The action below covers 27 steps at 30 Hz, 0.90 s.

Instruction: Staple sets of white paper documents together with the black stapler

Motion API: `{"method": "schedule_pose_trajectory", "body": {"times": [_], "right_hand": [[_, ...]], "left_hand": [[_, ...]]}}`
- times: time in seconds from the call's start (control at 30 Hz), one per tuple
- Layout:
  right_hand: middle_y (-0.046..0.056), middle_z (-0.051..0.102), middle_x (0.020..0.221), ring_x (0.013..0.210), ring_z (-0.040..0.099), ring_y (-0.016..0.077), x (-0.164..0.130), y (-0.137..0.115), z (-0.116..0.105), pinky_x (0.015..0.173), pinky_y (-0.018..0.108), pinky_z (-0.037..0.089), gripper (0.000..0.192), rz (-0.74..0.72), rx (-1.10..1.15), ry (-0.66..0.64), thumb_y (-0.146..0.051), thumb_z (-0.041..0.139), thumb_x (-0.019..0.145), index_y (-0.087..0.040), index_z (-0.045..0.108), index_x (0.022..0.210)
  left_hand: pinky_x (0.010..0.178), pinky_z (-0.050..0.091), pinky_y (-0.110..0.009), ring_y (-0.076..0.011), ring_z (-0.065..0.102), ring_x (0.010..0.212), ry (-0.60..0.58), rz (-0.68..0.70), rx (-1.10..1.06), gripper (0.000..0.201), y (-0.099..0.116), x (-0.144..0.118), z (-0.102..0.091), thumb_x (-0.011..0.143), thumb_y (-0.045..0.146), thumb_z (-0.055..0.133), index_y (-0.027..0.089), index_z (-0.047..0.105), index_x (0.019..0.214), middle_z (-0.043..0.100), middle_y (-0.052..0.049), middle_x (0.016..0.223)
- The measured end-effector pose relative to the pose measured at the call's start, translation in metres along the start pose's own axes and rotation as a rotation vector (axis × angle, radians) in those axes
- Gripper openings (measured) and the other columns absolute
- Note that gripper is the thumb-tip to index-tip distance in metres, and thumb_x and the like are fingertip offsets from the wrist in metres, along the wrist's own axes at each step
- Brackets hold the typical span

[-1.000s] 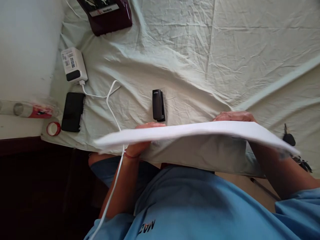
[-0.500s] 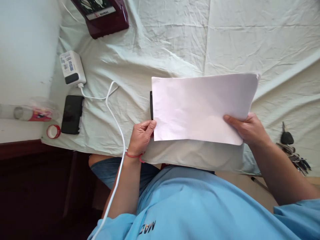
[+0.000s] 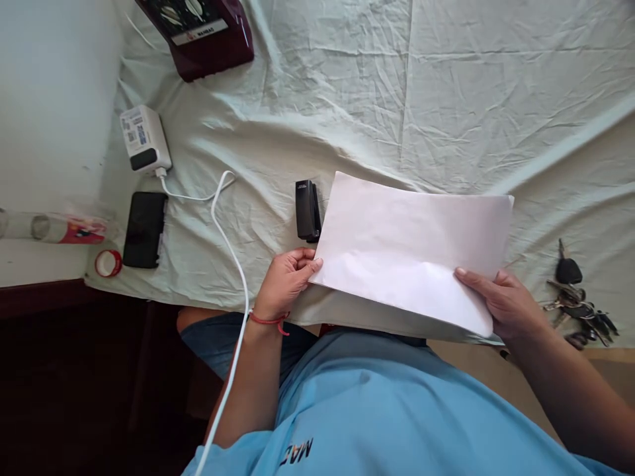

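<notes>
White sheets of paper [image 3: 407, 244] are held up between my two hands, tilted a little with the right end lower. My left hand [image 3: 288, 277] pinches their lower left corner between thumb and fingers. At the right end my right hand [image 3: 506, 297] grips them, thumb on top and the other fingers hidden underneath. Just left of the paper, beyond my left hand, a black stapler [image 3: 307, 210] lies on the cloth, touched by neither hand.
A pale cloth [image 3: 367, 119] covers the table. On the left are a white power bank [image 3: 145, 139] with a cable [image 3: 233, 241], a black phone [image 3: 144, 229], a red tape roll [image 3: 108, 263] and a bottle [image 3: 64, 228]. A maroon device [image 3: 213, 49] stands behind; keys [image 3: 578, 301] lie right.
Both hands have brought the paper nearer to my body and turned it clockwise. The stapler, mostly covered before, now shows in full.
</notes>
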State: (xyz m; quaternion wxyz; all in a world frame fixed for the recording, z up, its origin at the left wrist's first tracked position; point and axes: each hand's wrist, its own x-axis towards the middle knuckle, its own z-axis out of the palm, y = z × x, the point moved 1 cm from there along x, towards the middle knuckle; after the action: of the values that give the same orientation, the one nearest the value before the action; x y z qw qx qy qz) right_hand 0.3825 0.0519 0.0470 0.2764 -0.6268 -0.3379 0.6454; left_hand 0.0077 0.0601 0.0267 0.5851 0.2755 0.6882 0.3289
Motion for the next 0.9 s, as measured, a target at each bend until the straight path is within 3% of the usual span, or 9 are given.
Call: {"method": "schedule_pose_trajectory", "body": {"times": [0.1, 0.17, 0.27, 0.43, 0.63, 0.77, 0.9], "right_hand": [[0.009, 0.086, 0.078, 0.063, 0.082, 0.0289, -0.009, 0.007, 0.003, 0.06, 0.038, 0.072, 0.026, 0.283, 0.18, -0.037, -0.045, 0.098, 0.077, -0.025, 0.082, 0.079], [0.008, 0.087, 0.083, 0.068, 0.084, 0.0284, -0.015, 0.009, 0.008, 0.067, 0.038, 0.074, 0.024, 0.318, 0.23, -0.043, -0.042, 0.099, 0.076, -0.025, 0.084, 0.083], [0.009, 0.086, 0.08, 0.067, 0.083, 0.0303, -0.02, 0.01, 0.02, 0.067, 0.04, 0.074, 0.023, 0.253, 0.23, 0.003, -0.046, 0.097, 0.077, -0.028, 0.084, 0.082], [0.007, 0.087, 0.083, 0.07, 0.082, 0.0303, -0.026, 0.017, 0.038, 0.067, 0.041, 0.073, 0.02, 0.169, 0.223, 0.096, -0.047, 0.094, 0.08, -0.031, 0.083, 0.083], [0.006, 0.089, 0.095, 0.086, 0.086, 0.0331, -0.041, 0.034, 0.053, 0.077, 0.044, 0.074, 0.023, 0.086, 0.142, 0.151, -0.053, 0.085, 0.091, -0.031, 0.083, 0.09], [0.007, 0.09, 0.108, 0.099, 0.086, 0.034, -0.053, 0.046, 0.056, 0.087, 0.044, 0.072, 0.027, 0.095, 0.087, 0.222, -0.057, 0.086, 0.092, -0.031, 0.086, 0.094], [0.007, 0.089, 0.101, 0.098, 0.085, 0.0353, -0.057, 0.054, 0.062, 0.087, 0.046, 0.072, 0.028, 0.046, 0.045, 0.265, -0.059, 0.083, 0.094, -0.031, 0.086, 0.09]], "left_hand": [[0.047, 0.036, -0.019, -0.0086, 0.051, 0.049, 0.095, 0.041, -0.067, 0.058, -0.002, 0.004, 0.002, 0.053, 0.049, 0.105, 0.019, 0.069, 0.087, 0.066, 0.004, 0.06], [0.051, 0.041, -0.019, -0.0105, 0.057, 0.052, 0.17, 0.084, -0.108, 0.059, -0.003, 0.006, 0.004, 0.054, 0.044, 0.103, 0.02, 0.067, 0.095, 0.067, 0.005, 0.061], [0.049, 0.04, -0.019, -0.0109, 0.056, 0.051, 0.253, 0.111, -0.146, 0.063, -0.006, 0.007, 0.009, 0.056, 0.04, 0.1, 0.021, 0.064, 0.104, 0.067, 0.007, 0.06], [0.04, 0.022, -0.016, -0.0043, 0.039, 0.041, 0.271, 0.069, -0.155, 0.061, -0.008, 0.005, 0.01, 0.058, 0.041, 0.098, 0.021, 0.061, 0.102, 0.06, 0.011, 0.057], [0.04, 0.026, -0.015, -0.0026, 0.039, 0.041, 0.3, 0.147, -0.23, 0.058, -0.009, 0.01, 0.01, 0.058, 0.032, 0.098, 0.021, 0.059, 0.1, 0.056, 0.013, 0.06], [0.041, 0.029, -0.015, -0.0045, 0.044, 0.043, 0.336, 0.22, -0.223, 0.062, -0.01, 0.014, 0.012, 0.061, 0.028, 0.097, 0.024, 0.056, 0.108, 0.063, 0.011, 0.066], [0.04, 0.026, -0.018, -0.0051, 0.04, 0.04, 0.307, 0.285, -0.14, 0.046, -0.009, 0.018, 0.013, 0.071, 0.033, 0.092, 0.023, 0.062, 0.105, 0.057, 0.012, 0.06]]}}
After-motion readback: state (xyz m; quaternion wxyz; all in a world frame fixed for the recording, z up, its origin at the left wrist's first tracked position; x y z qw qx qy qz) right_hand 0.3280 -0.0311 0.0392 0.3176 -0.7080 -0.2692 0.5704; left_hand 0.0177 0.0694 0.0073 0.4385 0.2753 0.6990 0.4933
